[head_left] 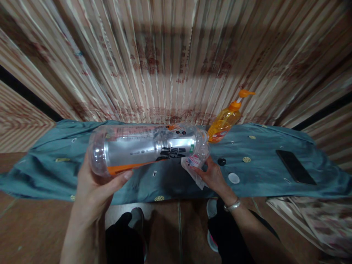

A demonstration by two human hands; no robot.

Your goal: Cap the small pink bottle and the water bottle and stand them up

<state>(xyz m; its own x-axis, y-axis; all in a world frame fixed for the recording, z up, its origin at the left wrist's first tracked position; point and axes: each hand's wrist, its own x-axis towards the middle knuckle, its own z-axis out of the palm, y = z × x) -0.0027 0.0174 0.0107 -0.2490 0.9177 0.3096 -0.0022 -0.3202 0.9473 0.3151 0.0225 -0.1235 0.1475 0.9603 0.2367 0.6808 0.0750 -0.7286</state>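
Note:
My left hand (96, 190) is wrapped round the base end of a large clear plastic bottle (132, 146) with a silver and orange label. The bottle lies nearly level in the air, its neck end pointing right. At that end my right hand (213, 174) grips a small clear plastic container (196, 161) with a pink and white label. The container's top is against or just under the bottle's neck; I cannot tell whether they touch. Behind the neck stands a pump bottle (224, 123) of orange liquid, with an orange pump head.
A teal cloth (140, 187) with small printed patches covers the table. On it, right of my hands, are a small black cap (221, 161), a white round lid (234, 178) and a dark phone (295, 167). A pleated patterned curtain (170, 66) hangs behind.

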